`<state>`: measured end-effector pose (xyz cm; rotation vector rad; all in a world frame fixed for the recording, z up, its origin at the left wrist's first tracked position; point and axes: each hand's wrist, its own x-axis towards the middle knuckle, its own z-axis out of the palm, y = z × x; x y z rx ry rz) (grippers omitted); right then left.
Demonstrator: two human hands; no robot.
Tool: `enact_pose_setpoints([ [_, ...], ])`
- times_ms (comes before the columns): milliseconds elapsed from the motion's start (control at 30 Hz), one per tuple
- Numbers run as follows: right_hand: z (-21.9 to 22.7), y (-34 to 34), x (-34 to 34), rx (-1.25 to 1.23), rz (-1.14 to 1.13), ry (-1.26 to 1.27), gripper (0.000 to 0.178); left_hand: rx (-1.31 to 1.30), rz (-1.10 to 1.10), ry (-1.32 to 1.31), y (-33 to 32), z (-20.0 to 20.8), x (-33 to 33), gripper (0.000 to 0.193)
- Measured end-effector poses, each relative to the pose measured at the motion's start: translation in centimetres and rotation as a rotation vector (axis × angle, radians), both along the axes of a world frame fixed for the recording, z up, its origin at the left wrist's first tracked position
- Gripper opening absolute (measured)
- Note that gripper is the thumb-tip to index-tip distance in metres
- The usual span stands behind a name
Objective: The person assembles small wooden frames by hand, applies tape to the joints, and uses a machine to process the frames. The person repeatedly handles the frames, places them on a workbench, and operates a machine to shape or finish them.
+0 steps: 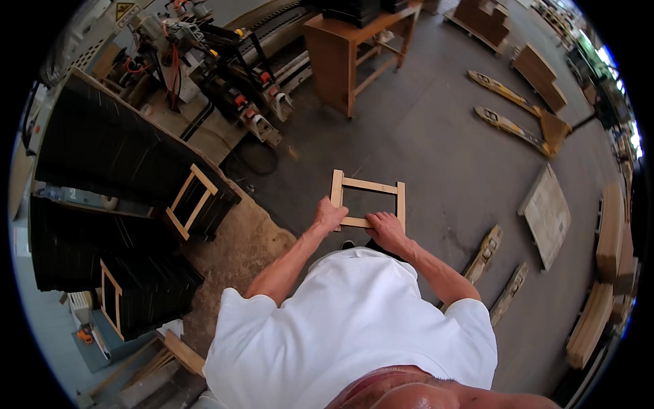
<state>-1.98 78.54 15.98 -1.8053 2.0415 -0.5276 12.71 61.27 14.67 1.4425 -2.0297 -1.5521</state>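
In front of my body I hold a small light wooden frame [368,185], made of two side bars joined by two crossbars. My left hand [330,214] is closed round its left bar near the lower corner. Along the near crossbar my right hand [387,231] is closed, with its fingers over the wood, near the right corner. On the bench to the left, similar pale frames lie on black stacks: one frame [204,178] on the farther stack, another [116,290] on the nearer black stack [157,286].
A worn workbench [248,228] runs along my left, with clamping machinery [248,112] beyond it. Ahead stands a wooden table [334,65]. To the right are a yellow pallet jack [548,133], a flat board [547,217] on the floor and stacked wooden boards [608,235].
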Motion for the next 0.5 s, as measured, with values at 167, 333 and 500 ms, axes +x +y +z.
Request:
enact_pose_setpoints([
  [167, -1.0, -9.5, -9.1, -0.106, 0.135, -0.054, 0.039, 0.157, 0.091, -0.013, -8.8, 0.0, -7.1, 0.039],
  [333, 1.5, -20.1, -18.0, -0.106, 0.332, -0.085, 0.039, 0.151, 0.185, 0.014, -16.4, 0.4, -12.7, 0.030],
  [500, 3.8, -30.1, -24.4, -0.059, 0.505, -0.024, 0.035, 0.142, 0.354, 0.202, -22.2, 2.5, -17.3, 0.025],
])
